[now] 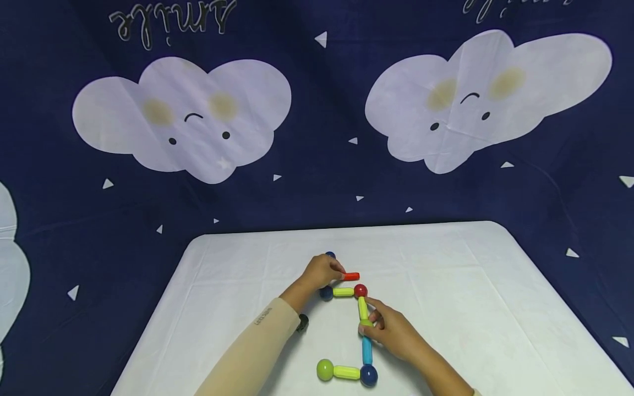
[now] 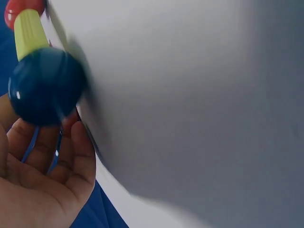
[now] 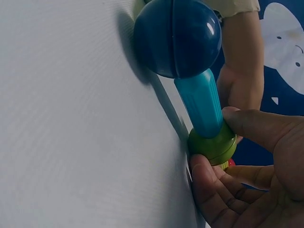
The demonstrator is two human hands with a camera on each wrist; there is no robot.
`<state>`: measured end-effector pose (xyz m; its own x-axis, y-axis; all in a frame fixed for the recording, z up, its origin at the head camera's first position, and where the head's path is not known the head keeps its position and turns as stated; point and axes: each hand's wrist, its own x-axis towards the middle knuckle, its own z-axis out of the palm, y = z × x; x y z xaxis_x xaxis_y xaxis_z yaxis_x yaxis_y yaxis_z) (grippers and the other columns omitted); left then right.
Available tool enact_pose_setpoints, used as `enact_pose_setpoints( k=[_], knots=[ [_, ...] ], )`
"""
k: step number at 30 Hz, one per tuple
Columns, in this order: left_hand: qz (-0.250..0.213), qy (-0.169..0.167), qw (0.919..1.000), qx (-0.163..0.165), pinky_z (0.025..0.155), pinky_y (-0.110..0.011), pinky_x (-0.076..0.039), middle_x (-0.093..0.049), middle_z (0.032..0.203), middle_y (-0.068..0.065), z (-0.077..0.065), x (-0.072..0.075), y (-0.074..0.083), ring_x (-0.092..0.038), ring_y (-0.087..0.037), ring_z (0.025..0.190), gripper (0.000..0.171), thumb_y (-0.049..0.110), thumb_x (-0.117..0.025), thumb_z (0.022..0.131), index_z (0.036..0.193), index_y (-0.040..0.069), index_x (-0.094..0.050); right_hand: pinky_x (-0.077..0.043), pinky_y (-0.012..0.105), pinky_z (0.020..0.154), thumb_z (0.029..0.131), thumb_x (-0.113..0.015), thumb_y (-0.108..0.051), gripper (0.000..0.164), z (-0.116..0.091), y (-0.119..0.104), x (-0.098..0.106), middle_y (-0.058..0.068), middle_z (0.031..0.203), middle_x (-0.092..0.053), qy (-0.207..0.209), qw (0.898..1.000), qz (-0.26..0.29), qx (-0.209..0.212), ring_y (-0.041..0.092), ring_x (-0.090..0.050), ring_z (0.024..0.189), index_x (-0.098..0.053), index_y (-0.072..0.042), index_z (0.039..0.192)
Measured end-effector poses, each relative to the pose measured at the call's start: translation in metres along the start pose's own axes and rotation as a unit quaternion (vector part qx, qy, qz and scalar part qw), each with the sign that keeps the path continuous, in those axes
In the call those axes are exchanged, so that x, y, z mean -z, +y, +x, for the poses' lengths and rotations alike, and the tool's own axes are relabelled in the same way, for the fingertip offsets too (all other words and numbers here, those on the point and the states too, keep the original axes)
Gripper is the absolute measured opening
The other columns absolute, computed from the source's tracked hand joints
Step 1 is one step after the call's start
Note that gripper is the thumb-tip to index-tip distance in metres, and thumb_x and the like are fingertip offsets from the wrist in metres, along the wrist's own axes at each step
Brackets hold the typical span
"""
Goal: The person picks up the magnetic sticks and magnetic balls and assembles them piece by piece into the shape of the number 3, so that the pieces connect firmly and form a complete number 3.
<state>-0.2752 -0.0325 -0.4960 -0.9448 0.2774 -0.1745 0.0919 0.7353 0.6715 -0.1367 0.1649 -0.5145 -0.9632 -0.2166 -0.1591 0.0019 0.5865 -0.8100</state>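
On the white table lies a chain of toy ball-and-stick pieces. My left hand [image 1: 321, 270] pinches one end of a red stick [image 1: 351, 276] at the far side of the chain. Beyond that hand a blue ball [image 1: 330, 254] partly shows; another dark blue ball [image 1: 326, 293] is just below it, joined by a yellow-green stick [image 1: 343, 292] to a red ball [image 1: 360, 290]. My right hand [image 1: 396, 333] grips a green ball [image 3: 212, 145] between thumb and fingers. From that ball a light blue stick [image 3: 199, 102] runs to a dark blue ball [image 3: 178, 38].
At the near end, a yellow-green stick [image 1: 346, 373] joins a lime green ball [image 1: 324, 369] to the dark blue corner ball. White table cloth [image 1: 446, 275] surrounds the chain. Behind the table's far edge hangs a dark blue cloth [image 1: 322, 203] printed with clouds.
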Motion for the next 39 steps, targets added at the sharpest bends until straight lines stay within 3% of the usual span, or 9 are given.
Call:
enact_pose_setpoints(
  k=[5,11,24,33,39],
  knots=[
    [-0.014,0.006,0.9996,0.025,0.088,-0.036,-0.051,-0.074,0.095,0.0,-0.005,0.009,-0.011,-0.059,-0.015,0.09,0.004,0.015,-0.078,0.087,0.091,0.016,-0.08,-0.046,0.022,0.056,0.086,-0.08,-0.03,0.073,0.0,-0.001,-0.001,-0.002,0.095,-0.062,0.004,1.0,-0.003,-0.011,0.011,-0.053,0.073,-0.049,-0.009,0.148],
    [-0.03,0.02,0.9989,0.029,0.071,-0.027,-0.049,-0.075,0.093,-0.001,-0.015,0.019,-0.024,-0.057,-0.015,0.082,0.004,0.012,-0.078,0.087,0.09,0.014,-0.08,-0.046,0.023,0.056,0.086,-0.08,-0.029,0.073,0.002,-0.002,-0.003,-0.002,0.094,-0.062,0.004,1.0,-0.006,-0.019,0.011,-0.054,0.072,-0.048,-0.01,0.149],
    [-0.01,0.028,0.9989,0.037,0.061,-0.023,-0.047,-0.075,0.088,-0.002,-0.034,0.049,-0.053,-0.057,-0.014,0.072,0.005,0.009,-0.077,0.086,0.089,0.011,-0.08,-0.048,0.024,0.057,0.087,-0.079,-0.028,0.07,0.005,-0.003,-0.004,-0.002,0.095,-0.063,0.015,1.0,0.003,-0.01,0.012,-0.056,0.072,-0.05,-0.01,0.148],
    [0.011,0.041,0.9986,0.033,0.063,-0.024,-0.047,-0.074,0.087,-0.001,-0.047,0.057,-0.066,-0.057,-0.013,0.074,0.005,0.009,-0.076,0.087,0.09,0.012,-0.079,-0.047,0.024,0.056,0.087,-0.079,-0.026,0.069,0.009,-0.008,-0.005,-0.001,0.093,-0.063,0.022,1.0,-0.002,-0.015,0.013,-0.054,0.073,-0.051,-0.008,0.147],
    [-0.001,0.051,0.9979,0.039,0.066,-0.026,-0.049,-0.076,0.091,-0.003,-0.057,0.062,-0.076,-0.059,-0.014,0.077,0.005,0.01,-0.076,0.087,0.091,0.011,-0.079,-0.046,0.023,0.056,0.087,-0.079,-0.026,0.066,0.013,-0.009,-0.007,-0.002,0.091,-0.063,0.029,0.999,-0.002,-0.012,0.013,-0.053,0.073,-0.053,-0.009,0.145]
  ],
)
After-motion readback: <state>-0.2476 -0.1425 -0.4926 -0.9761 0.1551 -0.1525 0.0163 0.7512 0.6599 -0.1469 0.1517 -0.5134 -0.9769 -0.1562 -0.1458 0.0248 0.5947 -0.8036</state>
